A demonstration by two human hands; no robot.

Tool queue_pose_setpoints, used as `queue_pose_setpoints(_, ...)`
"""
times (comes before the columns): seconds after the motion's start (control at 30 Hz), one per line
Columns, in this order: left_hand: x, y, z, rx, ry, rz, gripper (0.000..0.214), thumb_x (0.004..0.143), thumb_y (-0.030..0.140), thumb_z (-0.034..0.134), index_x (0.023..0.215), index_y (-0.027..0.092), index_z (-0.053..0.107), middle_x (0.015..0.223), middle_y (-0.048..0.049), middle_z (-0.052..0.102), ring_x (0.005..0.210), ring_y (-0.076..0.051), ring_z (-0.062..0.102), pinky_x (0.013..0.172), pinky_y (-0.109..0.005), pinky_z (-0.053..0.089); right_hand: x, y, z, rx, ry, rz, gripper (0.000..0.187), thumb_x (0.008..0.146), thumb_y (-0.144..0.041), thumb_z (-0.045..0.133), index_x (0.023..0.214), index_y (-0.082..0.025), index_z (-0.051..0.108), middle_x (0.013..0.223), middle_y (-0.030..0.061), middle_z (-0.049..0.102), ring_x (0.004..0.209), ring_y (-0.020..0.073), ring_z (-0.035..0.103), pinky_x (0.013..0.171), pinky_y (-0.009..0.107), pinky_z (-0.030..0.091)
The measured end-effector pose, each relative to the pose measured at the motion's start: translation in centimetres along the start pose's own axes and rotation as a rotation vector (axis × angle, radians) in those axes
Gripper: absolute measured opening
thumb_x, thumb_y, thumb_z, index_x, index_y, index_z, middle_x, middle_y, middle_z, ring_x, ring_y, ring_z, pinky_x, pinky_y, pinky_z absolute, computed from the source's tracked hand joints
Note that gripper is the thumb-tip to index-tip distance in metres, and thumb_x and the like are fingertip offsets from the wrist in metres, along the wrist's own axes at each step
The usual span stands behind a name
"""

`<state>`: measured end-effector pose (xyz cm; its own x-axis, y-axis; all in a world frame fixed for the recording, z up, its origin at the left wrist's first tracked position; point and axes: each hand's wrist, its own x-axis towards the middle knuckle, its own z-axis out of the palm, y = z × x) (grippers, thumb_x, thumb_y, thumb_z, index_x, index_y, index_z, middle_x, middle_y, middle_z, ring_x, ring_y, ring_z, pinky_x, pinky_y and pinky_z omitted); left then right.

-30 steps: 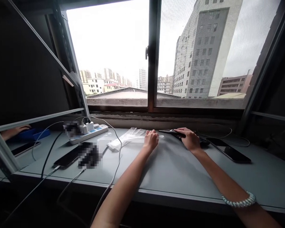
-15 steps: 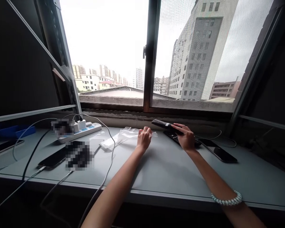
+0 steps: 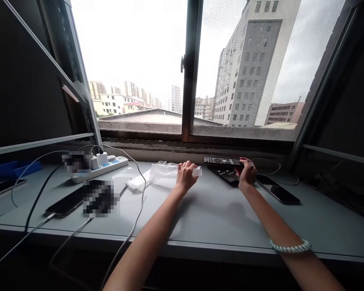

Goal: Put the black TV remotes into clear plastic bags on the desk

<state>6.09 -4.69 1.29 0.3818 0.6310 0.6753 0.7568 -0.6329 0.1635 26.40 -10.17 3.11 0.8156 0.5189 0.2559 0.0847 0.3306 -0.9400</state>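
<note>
My right hand [image 3: 247,173] is closed round one end of a long black remote control [image 3: 221,161], its button side showing. The remote is held above a dark device with many small buttons [image 3: 226,173], which lies on the desk and is partly hidden by it. My left hand [image 3: 186,176] has its fingers curled on a clear plastic bag [image 3: 164,171]; a corner of the bag sticks out to the right of the fingers. More of the crumpled bag spreads over the desk to the left.
A black phone [image 3: 279,190] lies right of my right hand. To the left are a white power strip [image 3: 112,165] with plugs, a cabled phone [image 3: 68,202] and a blurred-out patch. A white cable [image 3: 144,194] crosses the grey desk [image 3: 212,226]. The window [image 3: 188,137] stands behind.
The remote in my right hand has turned from edge-on and tilted to nearly level, buttons now showing. That hand moved slightly right. My left hand stays on the bag.
</note>
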Motion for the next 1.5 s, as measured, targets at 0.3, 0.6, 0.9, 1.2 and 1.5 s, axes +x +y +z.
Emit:
queue_pose_setpoints(0.3,0.2,1.2,-1.1,-0.012,0.066,0.128,0.014,0.080,0.015,0.049,0.091,0.022,0.054,0.094,-0.0026,0.060,0.093,-0.018,0.053,0.095,-0.035,0.028,-0.3,-0.2,0.0,0.054,-0.023,0.054,0.031,0.062,-0.033,0.046,0.084,-0.018,0.059,0.078,0.0017,0.056,0.048,0.0089,0.045,0.037,0.020,0.031)
queue_pose_setpoints(0.6,-0.1,1.6,-0.7,0.040,-0.056,0.171,0.011,0.075,0.030,0.059,0.079,0.020,0.061,0.085,-0.0041,0.062,0.086,-0.020,0.056,0.092,-0.037,0.032,-0.2,0.1,0.0,0.057,-0.062,-0.060,0.020,0.062,-0.031,0.048,0.073,-0.017,0.057,0.071,0.0027,0.053,0.056,0.0117,0.046,0.039,0.019,0.036)
queue_pose_setpoints(0.9,-0.2,3.1,-0.9,0.064,-0.172,0.086,0.015,0.072,0.031,0.054,0.079,0.018,0.056,0.090,-0.0059,0.060,0.083,-0.021,0.058,0.081,-0.034,0.037,-1.5,-0.8,0.2,0.052,-0.322,-0.098,0.033,0.073,-0.045,0.042,0.072,-0.017,0.059,0.061,0.0021,0.053,0.051,0.0136,0.050,0.039,0.022,0.036)
queue_pose_setpoints(1.2,-0.2,3.8,-1.0,-0.006,-0.080,-0.049,0.014,0.076,0.026,0.050,0.088,0.020,0.047,0.092,-0.0040,0.059,0.087,-0.021,0.055,0.076,-0.033,0.038,-2.9,-1.1,0.6,-0.027,-0.711,-0.117,0.033,0.072,-0.040,0.051,0.083,-0.014,0.069,0.054,-0.0008,0.053,0.042,0.0084,0.039,0.039,0.022,0.030)
queue_pose_setpoints(1.5,-0.7,4.5,-0.4,0.003,0.068,0.004,0.016,0.076,0.026,0.054,0.088,0.020,0.046,0.092,-0.0039,0.057,0.088,-0.020,0.053,0.082,-0.034,0.036,-4.3,-0.2,1.8,0.022,-0.871,0.012,0.046,0.073,-0.044,0.052,0.110,-0.020,0.064,0.109,0.0056,0.062,0.086,0.0200,0.055,0.048,0.023,0.048)
